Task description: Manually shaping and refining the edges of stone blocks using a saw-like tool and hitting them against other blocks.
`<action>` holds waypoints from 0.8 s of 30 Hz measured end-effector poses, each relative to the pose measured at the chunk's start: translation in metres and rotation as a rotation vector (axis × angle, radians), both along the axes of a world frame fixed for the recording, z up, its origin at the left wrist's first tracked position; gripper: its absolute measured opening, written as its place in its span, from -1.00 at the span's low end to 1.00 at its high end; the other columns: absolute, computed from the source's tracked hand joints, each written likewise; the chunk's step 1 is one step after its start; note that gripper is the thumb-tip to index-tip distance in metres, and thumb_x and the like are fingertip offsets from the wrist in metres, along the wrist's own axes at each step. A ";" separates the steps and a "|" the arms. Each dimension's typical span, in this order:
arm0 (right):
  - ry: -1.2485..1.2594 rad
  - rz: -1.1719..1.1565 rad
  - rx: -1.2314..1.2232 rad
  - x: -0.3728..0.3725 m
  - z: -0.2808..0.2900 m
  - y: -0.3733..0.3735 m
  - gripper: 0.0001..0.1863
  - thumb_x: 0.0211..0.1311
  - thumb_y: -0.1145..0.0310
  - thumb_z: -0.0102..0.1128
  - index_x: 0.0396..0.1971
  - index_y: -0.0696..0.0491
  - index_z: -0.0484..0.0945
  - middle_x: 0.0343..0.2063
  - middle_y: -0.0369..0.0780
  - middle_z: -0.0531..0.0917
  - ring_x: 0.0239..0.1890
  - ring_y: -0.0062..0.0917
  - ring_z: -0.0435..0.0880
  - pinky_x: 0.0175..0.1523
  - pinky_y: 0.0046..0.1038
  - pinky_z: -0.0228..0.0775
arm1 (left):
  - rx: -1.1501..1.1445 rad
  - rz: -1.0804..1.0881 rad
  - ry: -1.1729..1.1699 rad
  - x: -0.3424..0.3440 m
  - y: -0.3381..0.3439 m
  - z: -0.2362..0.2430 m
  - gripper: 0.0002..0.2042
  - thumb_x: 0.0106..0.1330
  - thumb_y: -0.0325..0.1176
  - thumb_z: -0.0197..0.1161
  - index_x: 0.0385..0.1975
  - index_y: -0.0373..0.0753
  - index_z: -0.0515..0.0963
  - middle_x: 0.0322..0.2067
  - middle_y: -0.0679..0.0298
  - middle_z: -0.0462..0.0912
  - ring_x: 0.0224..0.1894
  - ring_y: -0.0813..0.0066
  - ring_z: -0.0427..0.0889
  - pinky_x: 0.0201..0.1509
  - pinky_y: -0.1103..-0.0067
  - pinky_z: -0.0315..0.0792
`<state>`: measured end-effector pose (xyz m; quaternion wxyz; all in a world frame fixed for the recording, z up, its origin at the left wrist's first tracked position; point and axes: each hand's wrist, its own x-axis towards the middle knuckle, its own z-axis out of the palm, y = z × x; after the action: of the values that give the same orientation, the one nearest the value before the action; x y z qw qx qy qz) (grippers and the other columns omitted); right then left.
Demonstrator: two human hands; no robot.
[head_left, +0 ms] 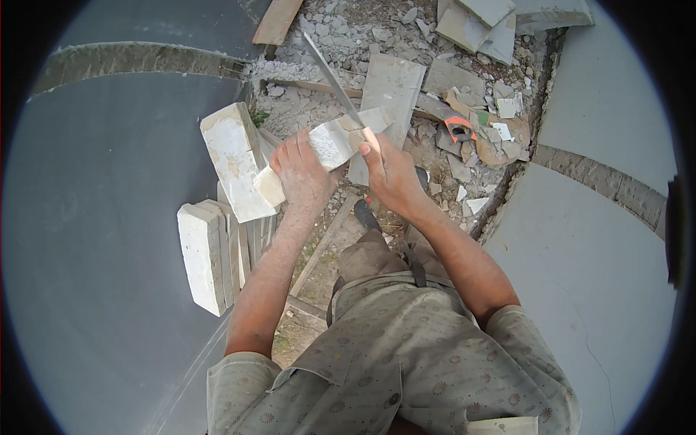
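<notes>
My left hand (pixel 303 170) is wrapped over a long white block (pixel 330 147), holding it at a slant in front of me. The block's near end sticks out beyond my fingers, close to an upright-leaning pale slab (pixel 233 163) on the left. My right hand (pixel 395 177) is closed round the light handle of a long-bladed knife (pixel 333 83), thumb along the handle. Its narrow metal blade points up and to the left, passing over the far part of the block. Whether the edge touches the block I cannot tell.
Several white slabs (pixel 206 254) stand stacked at the left. An orange-and-black handle (pixel 459 130), like a handsaw's, lies among rubble on the right. Broken slabs (pixel 471 29) and a flat board (pixel 388 94) lie ahead. Grey walls (pixel 130 181) rise either side; a wooden strip (pixel 322 243) lies below.
</notes>
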<state>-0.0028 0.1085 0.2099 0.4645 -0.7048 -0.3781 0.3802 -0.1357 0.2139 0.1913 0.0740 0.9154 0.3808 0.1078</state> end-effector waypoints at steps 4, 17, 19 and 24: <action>0.042 -0.013 -0.098 0.000 -0.004 0.002 -0.64 0.42 0.19 -0.12 -0.03 0.19 0.36 -0.37 0.16 0.59 -0.23 0.12 0.57 -0.18 -0.08 0.38 | 0.039 -0.003 0.017 0.000 0.001 0.000 -0.13 -0.28 -0.22 0.58 0.10 -0.37 0.27 -0.09 0.06 0.39 0.00 0.09 0.35 0.12 0.15 0.11; 0.172 -0.164 -0.029 -0.001 -0.032 -0.001 -0.50 0.45 -0.02 -0.20 -0.13 0.18 0.44 -0.48 0.00 0.55 -0.40 -0.10 0.58 -0.27 -0.24 0.36 | 0.010 0.000 0.040 -0.001 0.001 0.002 -0.13 -0.26 -0.18 0.58 0.10 -0.37 0.26 -0.09 0.06 0.39 0.01 0.09 0.35 0.12 0.16 0.11; 0.041 -0.077 -0.024 0.002 -0.035 0.000 -0.48 0.45 -0.03 -0.22 -0.13 0.19 0.45 -0.48 0.01 0.55 -0.39 -0.10 0.56 -0.25 -0.24 0.36 | 0.025 -0.004 0.029 0.000 0.002 0.002 -0.13 -0.25 -0.18 0.58 0.10 -0.37 0.26 -0.09 0.06 0.39 0.00 0.09 0.35 0.11 0.16 0.11; 0.097 -0.143 0.011 -0.004 -0.041 -0.002 -0.45 0.45 -0.05 -0.26 -0.14 0.20 0.45 -0.49 0.01 0.53 -0.43 -0.06 0.52 -0.25 -0.21 0.34 | -0.008 0.006 0.032 0.002 0.003 0.002 -0.14 -0.25 -0.18 0.58 0.09 -0.37 0.26 -0.10 0.06 0.40 -0.02 0.09 0.37 0.11 0.17 0.11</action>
<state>-0.0063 0.1065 0.1692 0.5120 -0.7082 -0.3060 0.3778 -0.1338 0.2174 0.1929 0.0711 0.9155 0.3852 0.0917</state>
